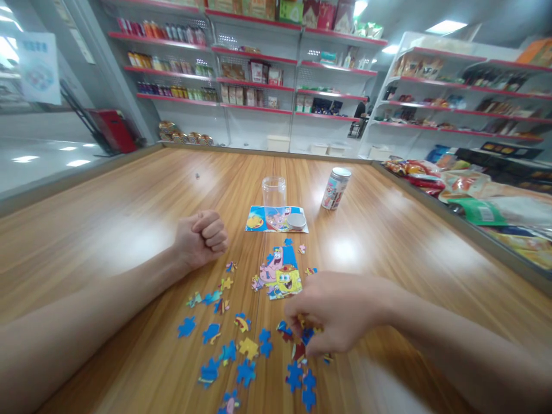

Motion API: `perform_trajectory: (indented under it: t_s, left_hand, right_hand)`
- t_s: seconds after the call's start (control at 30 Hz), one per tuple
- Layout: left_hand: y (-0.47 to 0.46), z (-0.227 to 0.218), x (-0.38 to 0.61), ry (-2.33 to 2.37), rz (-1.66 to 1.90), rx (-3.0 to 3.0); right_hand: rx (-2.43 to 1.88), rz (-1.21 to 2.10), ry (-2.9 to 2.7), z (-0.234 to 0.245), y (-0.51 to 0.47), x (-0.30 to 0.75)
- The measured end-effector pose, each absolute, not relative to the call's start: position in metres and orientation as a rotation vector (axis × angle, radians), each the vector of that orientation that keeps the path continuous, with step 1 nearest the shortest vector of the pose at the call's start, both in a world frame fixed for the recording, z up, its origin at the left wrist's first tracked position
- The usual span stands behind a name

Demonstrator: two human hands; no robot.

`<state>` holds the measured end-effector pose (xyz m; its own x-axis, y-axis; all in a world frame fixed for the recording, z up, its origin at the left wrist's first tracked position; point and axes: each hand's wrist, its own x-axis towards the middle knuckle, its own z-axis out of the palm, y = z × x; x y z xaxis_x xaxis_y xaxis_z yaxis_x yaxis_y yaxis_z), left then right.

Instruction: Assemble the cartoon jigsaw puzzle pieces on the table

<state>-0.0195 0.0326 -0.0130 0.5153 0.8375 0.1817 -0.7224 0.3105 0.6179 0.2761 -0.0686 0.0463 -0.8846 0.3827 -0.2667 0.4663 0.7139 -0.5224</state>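
A partly joined cartoon jigsaw (279, 274) lies in the middle of the wooden table (129, 218). Several loose blue and yellow pieces (241, 345) are scattered in front of it. My right hand (336, 313) hovers over the loose pieces at the lower right, fingers curled down and pinched among them; what they hold is hidden. My left hand (202, 237) rests on the table to the left of the jigsaw, closed in a fist with nothing showing in it.
Behind the jigsaw lies a picture card (259, 220) with a clear plastic jar (273, 192) and a round lid (296, 221) on it. A printed can (335, 188) stands to the right. Snack packets (474, 195) line the right side; store shelves (259, 69) stand behind.
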Motion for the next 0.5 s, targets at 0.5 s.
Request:
perform_trajectory:
  t_s: [0.5]
  left_hand:
    - [0.012,-0.014,-0.007,0.072,0.835,0.773]
  right_hand:
    - [0.928,-0.594,2.75,0.052,-0.084,0.275]
